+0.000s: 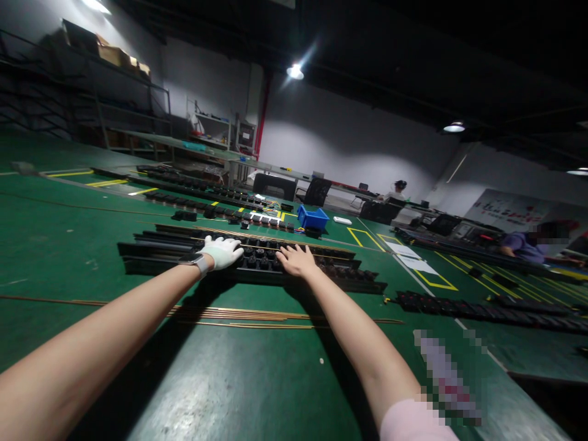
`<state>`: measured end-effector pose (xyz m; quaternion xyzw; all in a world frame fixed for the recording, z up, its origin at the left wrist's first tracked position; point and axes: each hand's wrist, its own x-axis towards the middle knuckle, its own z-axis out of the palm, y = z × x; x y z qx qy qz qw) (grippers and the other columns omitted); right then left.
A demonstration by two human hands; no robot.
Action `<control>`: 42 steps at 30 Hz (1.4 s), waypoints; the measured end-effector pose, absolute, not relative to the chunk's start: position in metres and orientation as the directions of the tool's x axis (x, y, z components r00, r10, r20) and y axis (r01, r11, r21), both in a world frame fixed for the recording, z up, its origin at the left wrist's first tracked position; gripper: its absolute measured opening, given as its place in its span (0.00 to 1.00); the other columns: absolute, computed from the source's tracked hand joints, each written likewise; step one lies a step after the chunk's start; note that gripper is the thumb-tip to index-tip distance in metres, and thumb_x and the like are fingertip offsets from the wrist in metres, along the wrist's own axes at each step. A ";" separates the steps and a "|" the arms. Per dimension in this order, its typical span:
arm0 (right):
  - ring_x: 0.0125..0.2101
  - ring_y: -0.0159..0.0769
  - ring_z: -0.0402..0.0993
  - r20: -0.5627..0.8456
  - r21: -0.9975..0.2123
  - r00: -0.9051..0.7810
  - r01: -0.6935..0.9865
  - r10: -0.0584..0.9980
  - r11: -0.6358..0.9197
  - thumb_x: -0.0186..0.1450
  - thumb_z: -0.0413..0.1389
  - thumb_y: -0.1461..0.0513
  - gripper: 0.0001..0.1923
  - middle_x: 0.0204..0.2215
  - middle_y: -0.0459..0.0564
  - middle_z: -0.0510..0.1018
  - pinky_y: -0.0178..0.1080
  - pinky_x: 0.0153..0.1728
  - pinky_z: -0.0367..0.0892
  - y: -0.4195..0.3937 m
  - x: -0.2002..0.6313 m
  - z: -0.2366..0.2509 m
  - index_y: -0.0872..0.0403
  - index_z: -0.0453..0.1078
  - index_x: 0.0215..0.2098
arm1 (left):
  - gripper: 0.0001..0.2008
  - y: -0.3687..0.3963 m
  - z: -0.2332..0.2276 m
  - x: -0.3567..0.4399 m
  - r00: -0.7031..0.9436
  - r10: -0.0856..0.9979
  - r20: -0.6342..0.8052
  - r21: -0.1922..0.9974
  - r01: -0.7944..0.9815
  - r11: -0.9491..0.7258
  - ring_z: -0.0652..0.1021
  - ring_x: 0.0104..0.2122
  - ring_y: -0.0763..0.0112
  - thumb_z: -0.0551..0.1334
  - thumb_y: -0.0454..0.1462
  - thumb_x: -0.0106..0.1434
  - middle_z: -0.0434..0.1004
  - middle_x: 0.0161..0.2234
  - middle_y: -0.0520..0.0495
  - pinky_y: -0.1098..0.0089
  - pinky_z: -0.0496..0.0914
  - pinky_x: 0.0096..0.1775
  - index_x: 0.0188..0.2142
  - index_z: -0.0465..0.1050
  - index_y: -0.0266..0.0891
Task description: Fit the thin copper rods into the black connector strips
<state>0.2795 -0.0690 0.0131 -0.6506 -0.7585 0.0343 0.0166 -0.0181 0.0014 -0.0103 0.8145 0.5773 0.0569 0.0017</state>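
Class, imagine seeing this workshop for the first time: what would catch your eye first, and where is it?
Probably the left hand, in a white glove, and the bare right hand, both at the black rails near the middle of the picture. Beyond them, a bright blue bin stands out on the green table. Nearer the person, thin brass-coloured rods lie across the tabletop.

A dark ceiling [413, 49] overhead; lamps [295, 71] glow at twelve and two o'clock. A pale wall [349, 135] at one, a red pipe [264, 113] at eleven, a rack [133, 113] at ten, a banner [505, 208] at three.
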 end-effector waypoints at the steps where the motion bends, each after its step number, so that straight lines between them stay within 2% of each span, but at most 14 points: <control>1: 0.79 0.54 0.43 -0.016 -0.072 -0.155 0.985 0.988 0.154 0.79 0.30 0.37 0.41 0.79 0.49 0.54 0.64 0.76 0.32 -0.069 0.280 0.013 0.44 0.54 0.81 | 0.35 0.001 -0.010 -0.018 0.327 0.941 0.087 0.067 0.941 -0.333 0.69 0.69 0.37 0.44 0.55 0.74 0.67 0.74 0.38 0.30 0.51 0.68 0.73 0.68 0.48; 12: 0.80 0.52 0.39 0.061 -0.096 -0.200 0.974 0.978 0.205 0.78 0.28 0.36 0.43 0.80 0.47 0.50 0.62 0.77 0.31 -0.068 0.246 0.013 0.45 0.52 0.82 | 0.34 -0.006 -0.005 -0.016 0.321 0.941 0.103 0.072 0.942 -0.329 0.71 0.67 0.38 0.45 0.55 0.74 0.69 0.73 0.38 0.32 0.53 0.67 0.70 0.71 0.50; 19: 0.80 0.55 0.40 -0.012 -0.074 -0.187 0.980 0.982 0.185 0.78 0.28 0.35 0.46 0.79 0.52 0.53 0.63 0.76 0.28 -0.059 0.224 0.011 0.50 0.53 0.81 | 0.35 -0.008 -0.002 -0.016 0.326 0.942 0.077 0.060 0.942 -0.331 0.70 0.68 0.38 0.45 0.55 0.74 0.68 0.73 0.36 0.33 0.54 0.67 0.72 0.68 0.48; 22: 0.79 0.54 0.41 -0.016 -0.065 -0.188 0.980 0.982 0.187 0.78 0.28 0.36 0.46 0.79 0.52 0.53 0.63 0.76 0.28 -0.059 0.223 0.011 0.51 0.52 0.81 | 0.35 -0.009 -0.001 -0.016 0.332 0.941 0.071 0.067 0.939 -0.337 0.70 0.68 0.36 0.45 0.55 0.74 0.68 0.73 0.34 0.32 0.53 0.67 0.72 0.68 0.46; 29: 0.80 0.55 0.40 -0.008 -0.073 -0.201 0.977 0.980 0.200 0.78 0.29 0.36 0.46 0.79 0.52 0.53 0.63 0.77 0.29 -0.058 0.212 0.012 0.50 0.53 0.81 | 0.34 -0.008 -0.004 -0.017 0.336 0.937 0.097 0.084 0.935 -0.344 0.70 0.68 0.37 0.45 0.55 0.74 0.68 0.73 0.37 0.30 0.52 0.67 0.71 0.70 0.48; 33: 0.80 0.54 0.39 -0.019 -0.087 -0.198 0.977 0.980 0.196 0.77 0.29 0.35 0.46 0.80 0.53 0.51 0.63 0.76 0.29 -0.055 0.198 0.011 0.49 0.51 0.82 | 0.35 -0.011 -0.002 -0.018 0.336 0.937 0.097 0.073 0.936 -0.343 0.71 0.68 0.39 0.44 0.55 0.75 0.70 0.72 0.34 0.31 0.53 0.68 0.72 0.69 0.47; 42: 0.79 0.57 0.42 -0.012 -0.071 -0.212 0.975 0.977 0.210 0.78 0.29 0.36 0.46 0.79 0.55 0.54 0.65 0.76 0.30 -0.055 0.190 0.015 0.52 0.52 0.81 | 0.35 -0.014 -0.002 -0.017 0.326 0.939 0.110 0.064 0.940 -0.334 0.71 0.68 0.39 0.44 0.56 0.75 0.70 0.72 0.35 0.30 0.52 0.69 0.72 0.68 0.47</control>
